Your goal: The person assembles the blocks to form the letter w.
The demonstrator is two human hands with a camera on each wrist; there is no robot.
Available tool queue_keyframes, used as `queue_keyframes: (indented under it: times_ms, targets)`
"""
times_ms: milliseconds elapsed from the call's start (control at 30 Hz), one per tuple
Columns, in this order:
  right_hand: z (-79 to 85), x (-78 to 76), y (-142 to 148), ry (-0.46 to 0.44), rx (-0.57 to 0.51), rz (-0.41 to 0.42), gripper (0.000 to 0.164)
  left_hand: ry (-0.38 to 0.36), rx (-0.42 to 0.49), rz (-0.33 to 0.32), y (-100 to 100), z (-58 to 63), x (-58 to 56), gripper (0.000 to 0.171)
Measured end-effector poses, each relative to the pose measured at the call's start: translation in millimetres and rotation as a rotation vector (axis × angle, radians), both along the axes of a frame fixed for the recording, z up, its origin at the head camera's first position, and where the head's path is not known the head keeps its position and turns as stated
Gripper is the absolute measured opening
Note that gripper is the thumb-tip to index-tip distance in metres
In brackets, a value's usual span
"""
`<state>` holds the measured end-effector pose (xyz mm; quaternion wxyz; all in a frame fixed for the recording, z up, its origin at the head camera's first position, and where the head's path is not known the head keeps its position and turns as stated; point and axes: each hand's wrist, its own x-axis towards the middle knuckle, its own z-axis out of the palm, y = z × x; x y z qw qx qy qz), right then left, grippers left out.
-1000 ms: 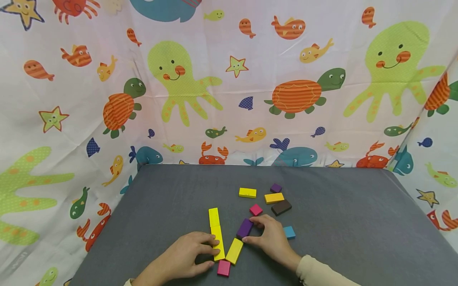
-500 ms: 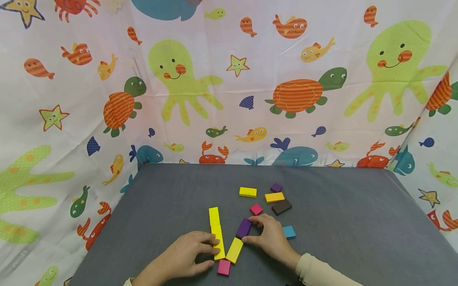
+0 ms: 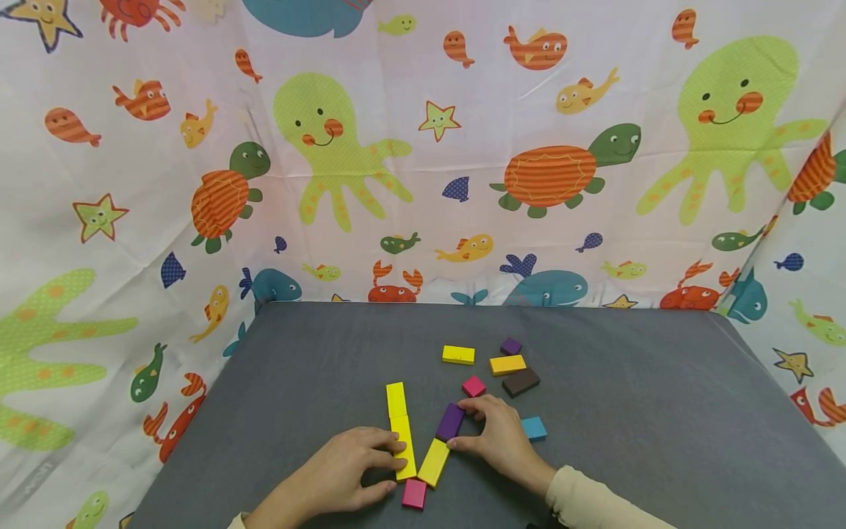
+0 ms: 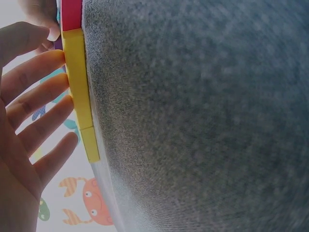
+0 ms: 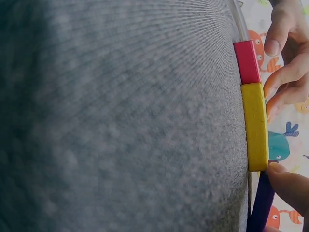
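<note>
In the head view my left hand (image 3: 346,470) rests its fairly straight fingertips on a long yellow block (image 3: 402,433). A shorter yellow block (image 3: 396,400) stands end to end with it at the far side. My right hand (image 3: 500,439) pinches a purple block (image 3: 451,422) between thumb and forefinger, the thumb at its near end. That block meets the far end of a slanted yellow block (image 3: 433,463). Where the two yellow rows converge, a pink block (image 3: 414,494) lies at the near end. The left wrist view shows the fingers (image 4: 41,89) spread along the yellow row.
Beyond the right hand lie a small pink block (image 3: 474,386), a dark brown block (image 3: 521,383), an orange-yellow block (image 3: 507,365), a yellow block (image 3: 459,355) and a small purple block (image 3: 511,346). A blue block (image 3: 534,429) sits beside the right hand. Grey cloth covers the table (image 3: 317,367).
The right hand has nudged the purple block very slightly leftward. The left hand and the other blocks stay where they were.
</note>
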<state>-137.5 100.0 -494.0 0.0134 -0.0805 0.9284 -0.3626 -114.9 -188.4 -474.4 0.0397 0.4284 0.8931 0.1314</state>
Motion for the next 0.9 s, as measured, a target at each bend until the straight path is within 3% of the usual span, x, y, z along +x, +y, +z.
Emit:
queue_keyframes:
  times_ms: [900]
  targets:
    - [-1.2,-1.3,-0.7,-0.016,0.008,-0.002,0.06,0.004,-0.006,-0.002,0.0,-0.4,-0.6,0.029]
